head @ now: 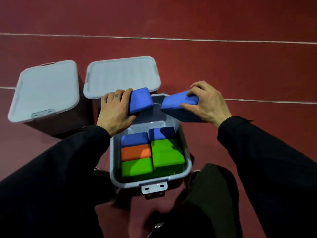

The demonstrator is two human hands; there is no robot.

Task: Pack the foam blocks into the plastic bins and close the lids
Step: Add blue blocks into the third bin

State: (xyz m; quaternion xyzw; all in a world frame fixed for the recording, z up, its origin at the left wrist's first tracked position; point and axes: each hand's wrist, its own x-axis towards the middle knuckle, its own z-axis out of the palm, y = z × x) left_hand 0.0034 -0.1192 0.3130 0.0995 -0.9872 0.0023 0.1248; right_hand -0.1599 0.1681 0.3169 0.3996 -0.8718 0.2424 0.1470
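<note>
Left hand [115, 109]: back up, fingers curled round one end of a blue foam block [141, 100].
Right hand [205, 103]: fingers over the top and thumb on the near side of a second blue foam block [178, 104].
Forearms: in black sleeves [56, 167], reaching forward.

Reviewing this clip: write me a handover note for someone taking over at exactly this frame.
Left hand grips a blue foam block; right hand grips a second blue block. Both blocks are held above the far end of the open bin.
Done: the open bin already holds two blue blocks, an orange block and green blocks. The bin at left has its lid on.
Left: put both held blocks in, then fit the loose lid lying behind the open bin and fasten the front latch.
</note>
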